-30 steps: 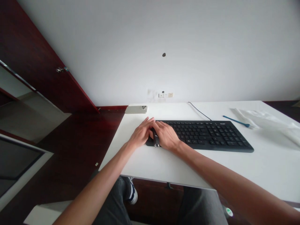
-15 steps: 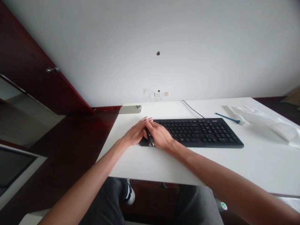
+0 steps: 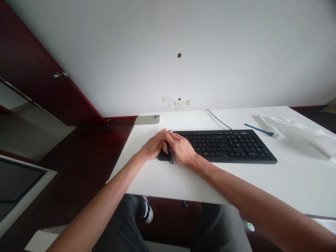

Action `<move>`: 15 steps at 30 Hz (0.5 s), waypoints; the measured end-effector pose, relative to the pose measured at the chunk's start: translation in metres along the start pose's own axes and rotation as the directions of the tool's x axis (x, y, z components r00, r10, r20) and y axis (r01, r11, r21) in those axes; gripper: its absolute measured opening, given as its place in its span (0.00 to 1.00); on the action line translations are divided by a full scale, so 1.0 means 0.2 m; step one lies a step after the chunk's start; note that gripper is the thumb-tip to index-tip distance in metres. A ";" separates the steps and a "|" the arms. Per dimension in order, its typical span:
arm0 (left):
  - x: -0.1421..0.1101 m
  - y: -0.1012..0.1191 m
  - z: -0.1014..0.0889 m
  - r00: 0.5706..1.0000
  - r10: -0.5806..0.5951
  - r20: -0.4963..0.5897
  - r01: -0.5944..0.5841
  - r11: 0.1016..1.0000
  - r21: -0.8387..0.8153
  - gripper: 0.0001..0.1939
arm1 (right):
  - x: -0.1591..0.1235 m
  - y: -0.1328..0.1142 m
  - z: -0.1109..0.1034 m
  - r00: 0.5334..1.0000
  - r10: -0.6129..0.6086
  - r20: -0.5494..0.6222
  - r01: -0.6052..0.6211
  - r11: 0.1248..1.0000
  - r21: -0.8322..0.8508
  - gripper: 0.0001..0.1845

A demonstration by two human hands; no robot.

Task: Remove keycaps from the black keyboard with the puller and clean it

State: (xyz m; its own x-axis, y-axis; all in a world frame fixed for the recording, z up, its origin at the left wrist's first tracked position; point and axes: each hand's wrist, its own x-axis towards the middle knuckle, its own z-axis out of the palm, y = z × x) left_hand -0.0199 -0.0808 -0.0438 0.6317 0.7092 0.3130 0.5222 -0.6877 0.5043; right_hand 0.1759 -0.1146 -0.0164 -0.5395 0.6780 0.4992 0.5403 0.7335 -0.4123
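Observation:
A black keyboard (image 3: 225, 145) lies on the white desk. My right hand (image 3: 181, 148) is closed round a dark, slim cylindrical tool (image 3: 171, 154) above the keyboard's left end. The tool's shiny, clear-looking end points toward me; its far end is hidden under my fingers, so its kind does not show. Beside it, my left hand (image 3: 153, 144) rests over the keyboard's left edge with fingers stretched forward. Its fingertips meet those of my right hand, and whatever lies beneath them cannot be seen.
Behind my left hand a phone (image 3: 147, 119) lies face down. A thin blue brush-like stick (image 3: 258, 130) and a crumpled white plastic bag (image 3: 296, 131) are on the right. The keyboard's cable (image 3: 219, 119) runs toward the wall. The desk's front edge (image 3: 173, 198) is over my legs.
The whole view has shifted slightly as my head moved. The tool's near end has tilted a little further to the right in my right hand. Both hands stay at the keyboard's left end.

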 end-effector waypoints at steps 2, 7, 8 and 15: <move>0.00 0.01 0.00 0.996 -0.045 -0.072 0.043 0.999 -0.031 0.22 | 0.00 0.01 0.00 0.998 0.062 -0.014 -0.062 0.998 0.004 0.05; 0.00 0.02 -0.03 0.956 -0.170 -0.240 0.152 0.984 -0.092 0.10 | 0.01 0.04 0.00 0.979 0.192 -0.063 -0.189 0.981 0.049 0.07; 0.01 0.02 -0.03 0.947 -0.190 -0.258 0.168 0.980 -0.104 0.09 | 0.01 0.05 -0.01 0.976 0.203 -0.078 -0.201 0.979 0.040 0.08; 0.00 -0.01 -0.04 0.905 -0.282 -0.319 0.223 0.952 -0.211 0.08 | 0.03 0.08 -0.08 0.939 0.303 -0.165 -0.303 0.953 0.026 0.10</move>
State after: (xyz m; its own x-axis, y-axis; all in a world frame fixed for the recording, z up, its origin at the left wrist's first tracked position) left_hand -0.0247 -0.0779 -0.0378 0.2409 0.8853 0.3977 0.5172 -0.4639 0.7193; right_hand 0.1921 -0.0995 -0.0074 -0.2362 0.8506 0.4698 0.6612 0.4950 -0.5638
